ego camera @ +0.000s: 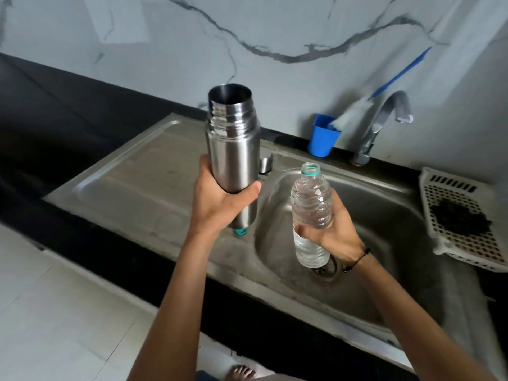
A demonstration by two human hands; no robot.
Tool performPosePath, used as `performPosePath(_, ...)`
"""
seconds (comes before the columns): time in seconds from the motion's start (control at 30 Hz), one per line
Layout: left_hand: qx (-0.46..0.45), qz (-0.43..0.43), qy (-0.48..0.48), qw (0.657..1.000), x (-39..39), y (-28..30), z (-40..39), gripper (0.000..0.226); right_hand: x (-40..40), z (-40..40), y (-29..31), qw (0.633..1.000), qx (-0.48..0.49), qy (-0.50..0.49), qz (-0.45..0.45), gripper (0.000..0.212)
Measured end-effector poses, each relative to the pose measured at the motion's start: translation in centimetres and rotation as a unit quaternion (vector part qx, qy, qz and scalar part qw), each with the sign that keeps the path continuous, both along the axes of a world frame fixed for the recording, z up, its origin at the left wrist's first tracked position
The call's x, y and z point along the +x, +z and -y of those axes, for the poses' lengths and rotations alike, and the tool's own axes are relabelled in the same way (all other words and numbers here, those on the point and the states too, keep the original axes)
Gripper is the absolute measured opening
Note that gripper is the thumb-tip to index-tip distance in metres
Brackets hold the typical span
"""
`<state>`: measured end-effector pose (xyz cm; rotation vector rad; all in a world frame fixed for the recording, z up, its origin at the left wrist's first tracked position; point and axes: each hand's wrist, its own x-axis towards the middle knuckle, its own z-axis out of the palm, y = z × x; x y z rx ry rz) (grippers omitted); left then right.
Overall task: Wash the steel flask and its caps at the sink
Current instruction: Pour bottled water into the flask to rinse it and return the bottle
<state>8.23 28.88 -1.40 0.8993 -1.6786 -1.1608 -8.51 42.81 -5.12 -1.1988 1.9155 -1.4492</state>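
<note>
A person stands at a steel sink (384, 284) set in a dark counter (55, 119), seen from above through a head-worn camera. The left hand (220, 202) is wrapped around the lower half of a steel flask (233, 149), fingers behind and thumb across the front, holding it upright and tilted slightly, above the drainboard (132, 182) at the basin's left edge. The flask is uncapped, its wide threaded mouth open at the top. A small teal piece (241, 231) shows just below the flask's base, but what it is cannot be told. Behind the flask, on the sink's rim, a small steel cap (266, 165) stands partly hidden. The right hand (332, 235) grips a clear plastic bottle (312, 213) around its middle, holding it upright over the basin, near the drain (328, 269). The bottle has no cap, a teal ring circles its neck, and it holds water. A dark cord bracelet (357, 259) sits on the right wrist. At the back of the sink a blue cup (323, 137) holds a white brush (354, 110) with a blue handle, leaning toward the chrome tap (382, 125) just beside it. On the counter to the right lies a white plastic basket (464, 224) with something dark inside. The wall behind is white marble with grey veins. A bare foot (242, 373) shows on the pale floor below
</note>
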Motion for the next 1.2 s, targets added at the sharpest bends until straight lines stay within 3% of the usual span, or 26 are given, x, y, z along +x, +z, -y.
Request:
performPosePath(0.2, -0.005, 0.081, -0.103, 0.991, -5.5, -2.3, -3.6, 0.067, -5.3, -4.4, 3.1, 0.994, 0.040, -0.041, -0.094, 0.079)
performPosePath(0.3, 0.001, 0.108, -0.141, 0.984, -7.8, -4.2, -4.8, 0.067, -6.9, -6.6, 4.7, 0.983, 0.056, -0.102, -0.142, 0.062)
performPosePath(0.37, 0.000, 0.123, -0.160, 0.979, -9.1, -5.2, -5.2, 0.062, -7.6, -7.9, 5.2, 0.973, 0.083, -0.129, -0.174, 0.061)
performPosePath(0.63, -0.001, 0.170, -0.214, 0.962, -13.2, -7.9, -5.0, 0.067, -10.1, -10.2, 6.1, 0.928, 0.192, -0.096, -0.303, 0.077)
performPosePath(0.8, -0.010, 0.188, -0.233, 0.954, -14.1, -8.9, -4.1, 0.079, -11.2, -9.8, 6.3, 0.917, 0.222, -0.075, -0.324, 0.077)
performPosePath(1.0, -0.014, 0.198, -0.231, 0.952, -13.8, -9.9, -3.6, 0.081, -12.0, -9.1, 6.3, 0.893, 0.297, -0.057, -0.334, 0.086)
performPosePath(1.2, -0.001, 0.187, -0.236, 0.953, -13.7, -10.3, -4.0, 0.077, -11.7, -8.8, 6.7, 0.875, 0.315, -0.048, -0.365, 0.082)
